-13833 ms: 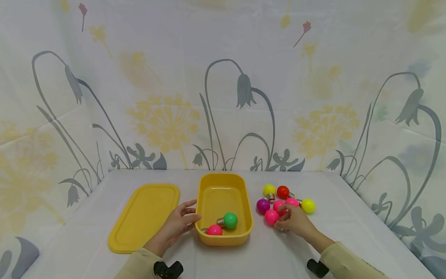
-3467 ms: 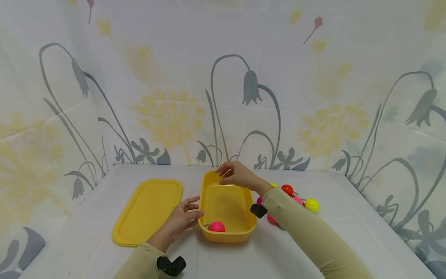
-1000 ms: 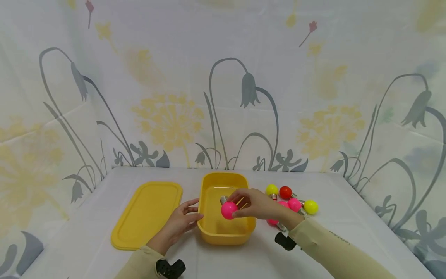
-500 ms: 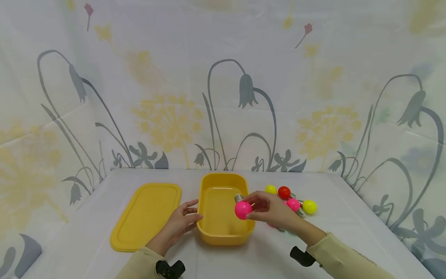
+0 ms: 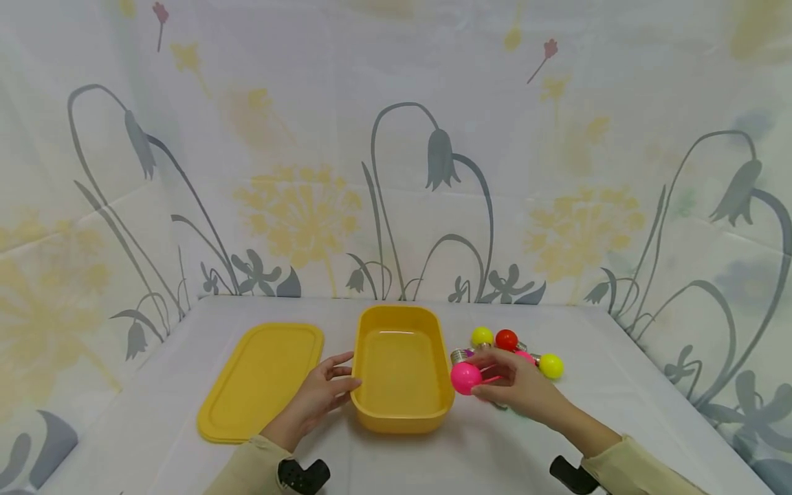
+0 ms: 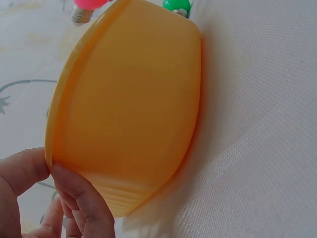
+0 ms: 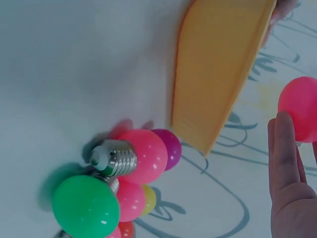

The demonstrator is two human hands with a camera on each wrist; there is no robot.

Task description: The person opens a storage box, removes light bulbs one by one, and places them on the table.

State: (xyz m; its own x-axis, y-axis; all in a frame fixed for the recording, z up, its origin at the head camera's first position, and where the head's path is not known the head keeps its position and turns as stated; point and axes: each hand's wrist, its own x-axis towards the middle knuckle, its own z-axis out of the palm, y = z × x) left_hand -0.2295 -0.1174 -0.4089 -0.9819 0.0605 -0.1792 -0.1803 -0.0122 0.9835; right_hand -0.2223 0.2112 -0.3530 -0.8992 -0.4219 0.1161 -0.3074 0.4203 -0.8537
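At the centre of the head view stands a yellow plastic box. My left hand pinches its left rim between thumb and fingers, as the left wrist view shows up close. Just outside the right wall, my right hand holds a pink light bulb in its fingers, metal screw base tilted up and away. This bulb is raised off the table in the right wrist view. Below and behind that hand lie more bulbs: a green bulb, a purple bulb, several pink ones, a red bulb and a yellow bulb.
A flat yellow lid lies on the white cloth left of the box. Another yellow bulb sits at the back of the pile. A flower-patterned curtain hangs behind the table.
The green bulb, then the last pink bulb, left the box. In the last second my right hand carried this pink bulb rightward over the rim. My left hand stayed at the box.
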